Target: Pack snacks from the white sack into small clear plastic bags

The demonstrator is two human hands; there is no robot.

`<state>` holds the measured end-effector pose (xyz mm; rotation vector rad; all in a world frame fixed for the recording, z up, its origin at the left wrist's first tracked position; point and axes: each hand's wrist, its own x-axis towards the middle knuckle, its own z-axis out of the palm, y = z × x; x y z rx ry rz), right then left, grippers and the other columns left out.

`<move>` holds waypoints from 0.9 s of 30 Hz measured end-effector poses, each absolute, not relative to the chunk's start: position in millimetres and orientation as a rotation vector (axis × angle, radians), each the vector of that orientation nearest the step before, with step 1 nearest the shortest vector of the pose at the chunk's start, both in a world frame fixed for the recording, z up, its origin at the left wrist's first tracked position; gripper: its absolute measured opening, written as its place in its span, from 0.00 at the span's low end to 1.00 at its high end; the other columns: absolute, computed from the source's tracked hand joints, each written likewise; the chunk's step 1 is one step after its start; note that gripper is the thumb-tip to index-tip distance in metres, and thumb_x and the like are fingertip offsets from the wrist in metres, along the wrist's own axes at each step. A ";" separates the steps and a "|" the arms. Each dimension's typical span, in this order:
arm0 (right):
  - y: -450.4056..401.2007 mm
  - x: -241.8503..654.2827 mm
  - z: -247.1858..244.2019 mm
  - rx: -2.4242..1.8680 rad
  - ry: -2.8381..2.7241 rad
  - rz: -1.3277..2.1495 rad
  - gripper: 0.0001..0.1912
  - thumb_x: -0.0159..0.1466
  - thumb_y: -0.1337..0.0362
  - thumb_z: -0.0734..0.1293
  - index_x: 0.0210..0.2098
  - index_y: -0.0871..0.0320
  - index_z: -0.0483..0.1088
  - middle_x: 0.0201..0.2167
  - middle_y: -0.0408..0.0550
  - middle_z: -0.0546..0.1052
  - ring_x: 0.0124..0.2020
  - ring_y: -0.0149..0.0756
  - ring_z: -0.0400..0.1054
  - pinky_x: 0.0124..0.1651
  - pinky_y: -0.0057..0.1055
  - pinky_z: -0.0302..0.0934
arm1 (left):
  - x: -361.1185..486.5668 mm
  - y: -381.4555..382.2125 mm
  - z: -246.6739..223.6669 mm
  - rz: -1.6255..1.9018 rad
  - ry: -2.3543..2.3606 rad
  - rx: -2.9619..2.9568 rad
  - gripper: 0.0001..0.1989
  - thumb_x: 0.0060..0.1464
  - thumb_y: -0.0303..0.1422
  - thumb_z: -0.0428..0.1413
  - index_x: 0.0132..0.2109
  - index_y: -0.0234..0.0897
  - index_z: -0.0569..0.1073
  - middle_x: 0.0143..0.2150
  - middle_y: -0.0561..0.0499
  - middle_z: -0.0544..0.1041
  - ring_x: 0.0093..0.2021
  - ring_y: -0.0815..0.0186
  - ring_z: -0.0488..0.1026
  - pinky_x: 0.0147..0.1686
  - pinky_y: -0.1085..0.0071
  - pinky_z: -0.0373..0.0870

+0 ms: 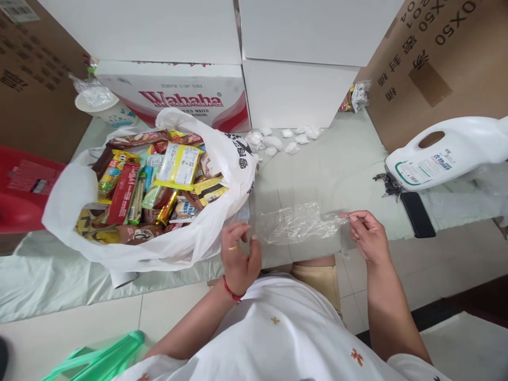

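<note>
A crumpled clear plastic bag (301,222) stretches between my hands just above the cloth-covered table. My right hand (369,233) pinches one end of it between thumb and fingertips. At the other end is my left hand (240,251), wearing a ring and a red bracelet, its fingers bent and a gap showing between thumb and index finger. I see no firm hold there. Beside that hand, a big white carrier bag (198,254) stands open, full of wrapped snacks (123,193). Behind the clear bag lie several small folded bundles of plastic (291,148).
White boxes (293,90) and a Wahaha water carton (178,95) line the back. To the right are a white detergent bottle (448,151), keys (388,185) and a black phone (418,214). A paper cup (101,106) and a red container (27,185) stand left.
</note>
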<state>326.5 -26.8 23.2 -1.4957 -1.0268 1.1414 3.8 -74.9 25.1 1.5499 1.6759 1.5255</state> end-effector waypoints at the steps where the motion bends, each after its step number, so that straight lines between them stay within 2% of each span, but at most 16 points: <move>1: -25.3 323.5 26.9 -1.458 -1.033 1.192 0.17 0.60 0.48 0.74 0.35 0.55 0.71 0.40 0.49 0.80 0.19 0.24 0.51 0.19 0.26 0.47 | 5.4 -65.9 30.8 1.497 1.604 1.657 0.13 0.54 0.22 0.55 0.45 0.42 0.73 0.43 0.47 0.74 0.39 0.60 0.70 0.45 0.62 0.67; 3: -22.4 318.2 32.9 -1.411 -1.040 1.265 0.17 0.59 0.48 0.75 0.35 0.54 0.71 0.39 0.49 0.80 0.19 0.24 0.53 0.18 0.25 0.47 | 12.2 -37.3 34.7 1.295 1.467 1.789 0.13 0.56 0.21 0.51 0.41 0.42 0.76 0.39 0.47 0.76 0.42 0.57 0.71 0.47 0.61 0.66; 5: -19.9 315.2 36.5 -1.362 -1.038 1.317 0.17 0.58 0.49 0.75 0.35 0.54 0.71 0.37 0.48 0.80 0.20 0.25 0.55 0.18 0.25 0.49 | 24.6 -1.5 27.8 1.141 1.427 1.778 0.13 0.54 0.21 0.52 0.40 0.40 0.78 0.41 0.44 0.77 0.46 0.53 0.71 0.51 0.57 0.65; 8: -17.1 315.7 38.5 -1.271 -1.036 1.371 0.15 0.58 0.51 0.76 0.33 0.54 0.72 0.34 0.46 0.78 0.22 0.27 0.59 0.22 0.27 0.57 | 51.1 44.8 7.1 0.961 1.274 1.701 0.10 0.51 0.26 0.59 0.41 0.40 0.80 0.45 0.42 0.80 0.50 0.50 0.71 0.57 0.55 0.63; 12: -14.9 323.3 38.3 -1.169 -1.071 1.429 0.12 0.57 0.56 0.76 0.36 0.53 0.73 0.32 0.44 0.75 0.26 0.29 0.61 0.29 0.30 0.62 | 86.9 71.1 -11.4 0.731 1.138 1.714 0.20 0.42 0.33 0.69 0.46 0.40 0.79 0.43 0.44 0.81 0.50 0.48 0.73 0.58 0.57 0.62; 14: -13.8 328.5 37.9 -1.176 -1.115 1.439 0.13 0.57 0.56 0.76 0.38 0.53 0.75 0.32 0.44 0.73 0.29 0.31 0.62 0.30 0.31 0.62 | 97.1 75.0 -12.8 0.639 1.112 1.717 0.19 0.38 0.34 0.71 0.41 0.39 0.79 0.34 0.48 0.80 0.44 0.51 0.75 0.54 0.61 0.64; 16: -12.2 334.5 37.4 -1.208 -1.184 1.425 0.15 0.56 0.56 0.76 0.40 0.53 0.76 0.32 0.45 0.72 0.31 0.34 0.64 0.32 0.31 0.63 | 99.1 77.4 -11.0 0.553 1.063 1.703 0.12 0.38 0.35 0.71 0.32 0.40 0.78 0.24 0.52 0.75 0.34 0.58 0.74 0.45 0.66 0.66; 18: -10.6 342.0 36.8 -1.253 -1.306 1.407 0.17 0.56 0.56 0.75 0.43 0.53 0.77 0.33 0.45 0.72 0.34 0.36 0.65 0.35 0.32 0.64 | 93.0 78.3 -7.4 0.522 1.021 1.669 0.10 0.43 0.38 0.68 0.26 0.39 0.75 0.21 0.54 0.72 0.27 0.64 0.69 0.35 0.69 0.65; 21: -8.6 356.8 34.1 -1.315 -1.539 1.346 0.16 0.59 0.58 0.74 0.47 0.52 0.79 0.35 0.45 0.72 0.36 0.36 0.65 0.41 0.33 0.64 | 72.6 73.6 -0.7 0.656 1.020 1.488 0.15 0.53 0.45 0.62 0.27 0.39 0.73 0.21 0.56 0.68 0.22 0.68 0.64 0.26 0.72 0.60; 24: -6.0 374.7 25.6 -1.318 -1.655 1.270 0.07 0.61 0.58 0.72 0.36 0.53 0.81 0.37 0.46 0.72 0.36 0.35 0.66 0.41 0.34 0.62 | 48.9 59.8 4.9 0.863 1.051 1.185 0.20 0.54 0.50 0.62 0.29 0.39 0.70 0.22 0.58 0.62 0.21 0.72 0.58 0.22 0.74 0.57; 27: 0.3 388.6 13.3 -1.337 -1.672 1.240 0.10 0.61 0.57 0.71 0.26 0.54 0.79 0.39 0.49 0.75 0.37 0.37 0.69 0.42 0.36 0.63 | 33.4 41.3 6.9 0.980 1.083 0.949 0.22 0.52 0.51 0.65 0.28 0.39 0.68 0.21 0.60 0.58 0.19 0.74 0.54 0.19 0.75 0.55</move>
